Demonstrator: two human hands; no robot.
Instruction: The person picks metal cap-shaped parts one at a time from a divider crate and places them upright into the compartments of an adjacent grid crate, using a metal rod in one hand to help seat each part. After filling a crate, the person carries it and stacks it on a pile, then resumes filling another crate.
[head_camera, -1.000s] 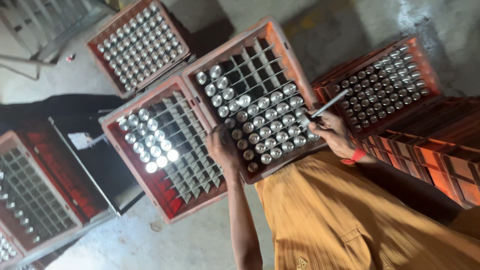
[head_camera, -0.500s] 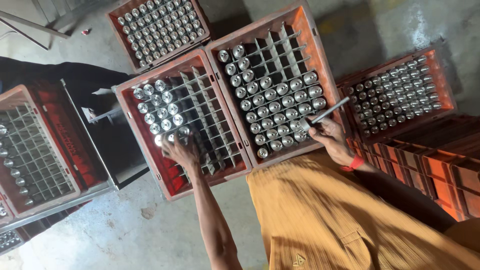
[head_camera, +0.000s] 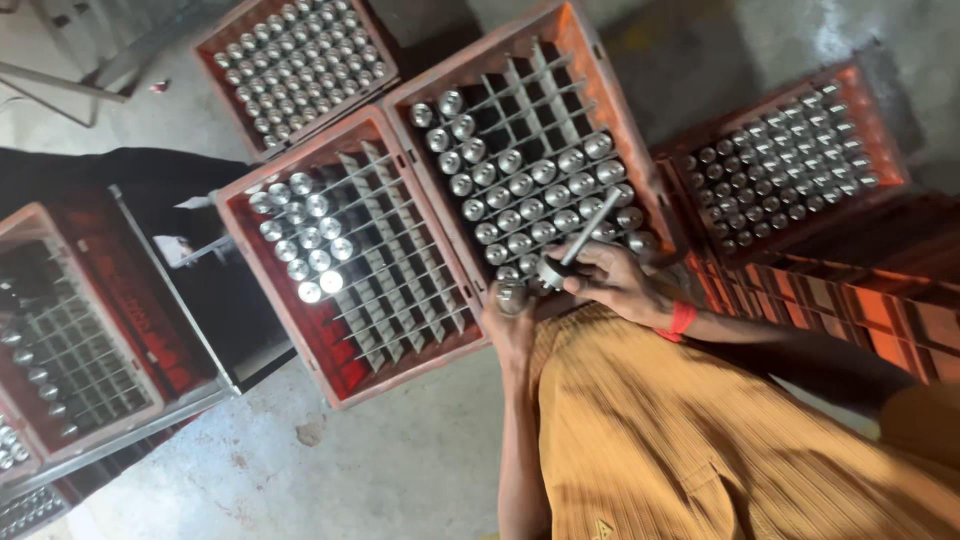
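Person is working over red divided crates sitting on the concrete floor. Left hand is gripping a small silver metal cylinder, fingers closed around it, held just off the near edge of the two middle crates. Right hand is clamped on a thin metal rod tool, its tip sitting close beside the cylinder; can't tell whether they're touching. Hands are close together, just apart. Left middle crate is holding a cluster of shiny cylinders in its far-left cells. Right middle crate is mostly filled with them. A full crate is lying beyond, another full crate to the right. Red band on the right wrist.
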